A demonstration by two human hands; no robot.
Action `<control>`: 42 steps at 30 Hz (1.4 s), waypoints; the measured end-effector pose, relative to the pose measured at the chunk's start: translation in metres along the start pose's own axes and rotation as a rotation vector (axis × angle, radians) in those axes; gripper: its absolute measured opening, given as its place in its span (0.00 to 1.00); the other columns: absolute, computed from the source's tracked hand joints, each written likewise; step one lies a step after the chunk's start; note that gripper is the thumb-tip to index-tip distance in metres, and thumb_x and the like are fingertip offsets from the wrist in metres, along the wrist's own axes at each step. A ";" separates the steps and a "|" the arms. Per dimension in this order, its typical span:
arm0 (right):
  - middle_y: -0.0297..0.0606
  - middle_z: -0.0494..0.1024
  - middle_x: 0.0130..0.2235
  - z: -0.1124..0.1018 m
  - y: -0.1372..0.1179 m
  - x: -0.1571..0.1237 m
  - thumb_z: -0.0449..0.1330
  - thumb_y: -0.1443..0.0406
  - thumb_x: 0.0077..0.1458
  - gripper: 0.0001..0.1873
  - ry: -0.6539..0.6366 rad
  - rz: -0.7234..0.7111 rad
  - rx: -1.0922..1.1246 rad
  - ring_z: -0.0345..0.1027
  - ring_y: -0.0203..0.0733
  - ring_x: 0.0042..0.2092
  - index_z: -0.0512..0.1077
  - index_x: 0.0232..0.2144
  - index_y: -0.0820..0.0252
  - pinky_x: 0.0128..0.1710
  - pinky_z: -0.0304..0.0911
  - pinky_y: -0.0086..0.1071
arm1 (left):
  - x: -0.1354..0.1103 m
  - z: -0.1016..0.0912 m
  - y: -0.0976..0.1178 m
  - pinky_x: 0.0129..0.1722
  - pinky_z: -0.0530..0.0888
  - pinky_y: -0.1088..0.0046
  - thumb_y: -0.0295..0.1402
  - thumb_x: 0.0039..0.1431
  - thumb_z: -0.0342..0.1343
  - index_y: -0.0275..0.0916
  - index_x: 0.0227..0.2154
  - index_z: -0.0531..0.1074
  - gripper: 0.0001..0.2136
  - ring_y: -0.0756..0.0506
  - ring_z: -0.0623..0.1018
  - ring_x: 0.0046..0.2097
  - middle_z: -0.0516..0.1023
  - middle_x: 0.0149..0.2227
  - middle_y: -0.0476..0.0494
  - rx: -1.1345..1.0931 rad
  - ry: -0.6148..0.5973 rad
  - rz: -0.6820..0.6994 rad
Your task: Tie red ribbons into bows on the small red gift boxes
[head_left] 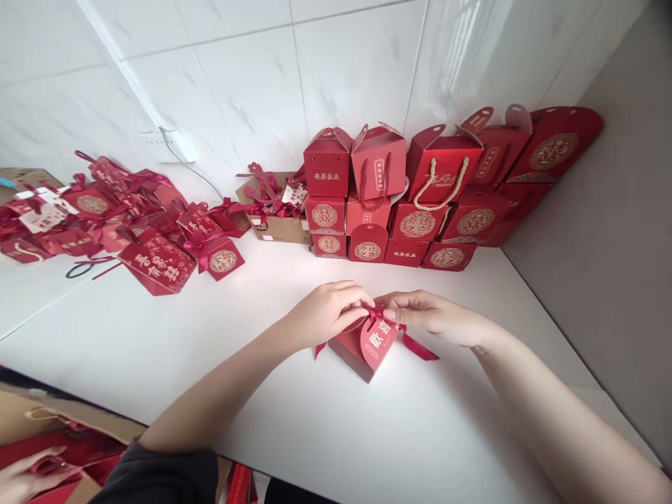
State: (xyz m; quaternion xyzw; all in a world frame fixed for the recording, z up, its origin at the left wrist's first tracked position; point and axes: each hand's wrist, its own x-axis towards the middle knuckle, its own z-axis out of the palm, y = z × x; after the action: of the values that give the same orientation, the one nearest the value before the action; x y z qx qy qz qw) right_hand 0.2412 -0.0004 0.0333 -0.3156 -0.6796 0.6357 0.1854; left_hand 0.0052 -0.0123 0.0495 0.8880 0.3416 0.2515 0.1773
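Observation:
A small red gift box (367, 350) with a hanging tag and a dark red ribbon (417, 345) sits on the white table (399, 434) in front of me. My left hand (328, 311) pinches the ribbon at the box's top from the left. My right hand (433, 315) pinches the ribbon from the right, its fingertips almost touching the left hand's. Ribbon tails trail out on both sides of the box.
Stacked red gift boxes (414, 196) line the tiled wall at the back. A loose heap of red boxes and ribbons (131, 224) lies at the left, beside an open cardboard carton (273, 210). Another person's hand (26, 476) shows at the bottom left over a carton.

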 end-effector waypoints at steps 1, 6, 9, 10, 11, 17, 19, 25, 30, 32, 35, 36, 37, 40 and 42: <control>0.40 0.76 0.42 0.001 0.000 0.000 0.59 0.47 0.56 0.21 0.002 0.006 -0.012 0.66 0.45 0.45 0.75 0.37 0.58 0.47 0.61 0.37 | -0.002 -0.001 0.004 0.30 0.70 0.75 0.31 0.64 0.53 0.40 0.38 0.74 0.06 0.51 0.73 0.30 0.73 0.29 0.51 -0.070 -0.008 -0.088; 0.40 0.77 0.38 0.002 0.003 0.001 0.59 0.44 0.54 0.25 0.032 0.040 -0.067 0.67 0.45 0.42 0.76 0.38 0.59 0.43 0.63 0.38 | -0.014 -0.001 0.013 0.21 0.60 0.78 0.39 0.61 0.54 0.39 0.32 0.70 0.08 0.54 0.63 0.22 0.63 0.21 0.56 -0.312 0.001 -0.385; 0.38 0.76 0.36 0.002 0.005 0.000 0.59 0.44 0.54 0.25 0.028 0.055 -0.058 0.67 0.43 0.39 0.76 0.37 0.59 0.41 0.62 0.37 | -0.021 -0.003 0.011 0.20 0.55 0.79 0.44 0.58 0.57 0.38 0.26 0.66 0.15 0.54 0.60 0.21 0.61 0.19 0.56 -0.413 -0.045 -0.530; 0.38 0.76 0.36 0.002 0.006 0.000 0.59 0.45 0.54 0.24 0.022 0.055 -0.050 0.66 0.43 0.39 0.75 0.36 0.60 0.41 0.62 0.37 | -0.022 -0.004 0.010 0.20 0.55 0.79 0.46 0.57 0.58 0.37 0.24 0.66 0.17 0.55 0.60 0.21 0.61 0.19 0.56 -0.437 -0.082 -0.573; 0.38 0.75 0.36 0.002 0.006 0.000 0.59 0.45 0.55 0.24 0.018 0.054 -0.044 0.66 0.42 0.38 0.75 0.35 0.60 0.41 0.62 0.37 | -0.024 -0.006 0.008 0.20 0.55 0.79 0.47 0.55 0.59 0.37 0.23 0.66 0.18 0.55 0.60 0.22 0.63 0.19 0.55 -0.457 -0.124 -0.604; 0.36 0.75 0.36 -0.001 0.006 -0.001 0.60 0.49 0.57 0.20 0.015 0.036 -0.080 0.65 0.39 0.37 0.72 0.31 0.61 0.40 0.61 0.35 | -0.028 -0.015 0.000 0.22 0.59 0.77 0.47 0.55 0.60 0.35 0.25 0.72 0.17 0.54 0.63 0.24 0.67 0.22 0.52 -0.595 -0.291 -0.595; 0.38 0.76 0.39 -0.002 0.004 -0.002 0.59 0.50 0.58 0.20 0.016 0.005 -0.098 0.66 0.40 0.38 0.71 0.29 0.61 0.42 0.61 0.36 | -0.028 -0.014 -0.005 0.22 0.59 0.77 0.47 0.55 0.60 0.35 0.25 0.72 0.17 0.54 0.63 0.24 0.67 0.22 0.52 -0.628 -0.306 -0.607; 0.43 0.75 0.54 -0.007 -0.008 -0.009 0.58 0.49 0.58 0.21 0.036 0.021 -0.201 0.70 0.47 0.48 0.72 0.27 0.61 0.45 0.64 0.38 | -0.028 -0.013 -0.017 0.19 0.53 0.79 0.47 0.54 0.61 0.36 0.25 0.71 0.17 0.56 0.56 0.20 0.60 0.18 0.55 -0.686 -0.362 -0.669; 0.39 0.70 0.60 -0.009 -0.013 -0.013 0.59 0.53 0.57 0.20 0.128 0.052 -0.432 0.68 0.51 0.55 0.68 0.21 0.58 0.49 0.63 0.39 | -0.025 -0.020 -0.018 0.17 0.54 0.80 0.44 0.54 0.61 0.36 0.21 0.68 0.17 0.56 0.57 0.19 0.58 0.17 0.55 -0.611 -0.423 -0.642; 0.39 0.71 0.60 -0.008 -0.013 -0.013 0.60 0.54 0.56 0.16 0.121 0.080 -0.447 0.68 0.51 0.54 0.70 0.23 0.57 0.48 0.63 0.38 | -0.025 -0.022 -0.019 0.17 0.53 0.79 0.45 0.52 0.62 0.36 0.19 0.65 0.18 0.56 0.57 0.19 0.57 0.17 0.55 -0.580 -0.453 -0.645; 0.40 0.75 0.55 -0.009 -0.010 -0.013 0.60 0.53 0.56 0.14 0.057 0.089 -0.413 0.71 0.49 0.50 0.74 0.30 0.57 0.46 0.64 0.36 | -0.026 -0.022 -0.022 0.16 0.54 0.79 0.46 0.49 0.63 0.37 0.17 0.62 0.21 0.55 0.57 0.19 0.55 0.17 0.55 -0.526 -0.508 -0.679; 0.41 0.77 0.52 -0.009 -0.010 -0.013 0.60 0.53 0.56 0.15 0.026 0.088 -0.397 0.71 0.48 0.48 0.76 0.33 0.58 0.45 0.64 0.35 | -0.027 -0.023 -0.024 0.16 0.54 0.78 0.47 0.48 0.64 0.37 0.17 0.61 0.22 0.55 0.57 0.19 0.54 0.17 0.55 -0.507 -0.516 -0.685; 0.41 0.79 0.48 -0.010 -0.009 -0.013 0.59 0.52 0.56 0.16 0.001 0.092 -0.385 0.72 0.47 0.45 0.77 0.37 0.58 0.43 0.65 0.35 | -0.028 -0.023 -0.024 0.16 0.54 0.78 0.47 0.48 0.64 0.37 0.16 0.61 0.22 0.55 0.58 0.19 0.55 0.17 0.55 -0.495 -0.526 -0.681; 0.40 0.80 0.39 -0.010 -0.011 -0.018 0.59 0.50 0.56 0.22 -0.029 0.130 -0.396 0.70 0.43 0.38 0.77 0.42 0.59 0.37 0.64 0.33 | -0.031 -0.025 -0.024 0.16 0.53 0.77 0.46 0.45 0.66 0.38 0.17 0.60 0.22 0.55 0.57 0.19 0.54 0.17 0.55 -0.488 -0.569 -0.643; 0.39 0.78 0.36 -0.009 -0.013 -0.021 0.59 0.47 0.55 0.24 -0.040 0.164 -0.414 0.68 0.40 0.34 0.78 0.41 0.59 0.32 0.62 0.32 | -0.033 -0.025 -0.022 0.17 0.53 0.77 0.45 0.45 0.67 0.38 0.17 0.59 0.22 0.55 0.57 0.19 0.53 0.18 0.56 -0.491 -0.571 -0.615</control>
State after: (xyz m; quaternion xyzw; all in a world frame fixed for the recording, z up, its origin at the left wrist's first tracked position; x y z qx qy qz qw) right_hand 0.2596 -0.0079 0.0506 -0.3886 -0.7711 0.5018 0.0510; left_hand -0.0414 -0.0160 0.0482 0.7113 0.4566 0.0067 0.5344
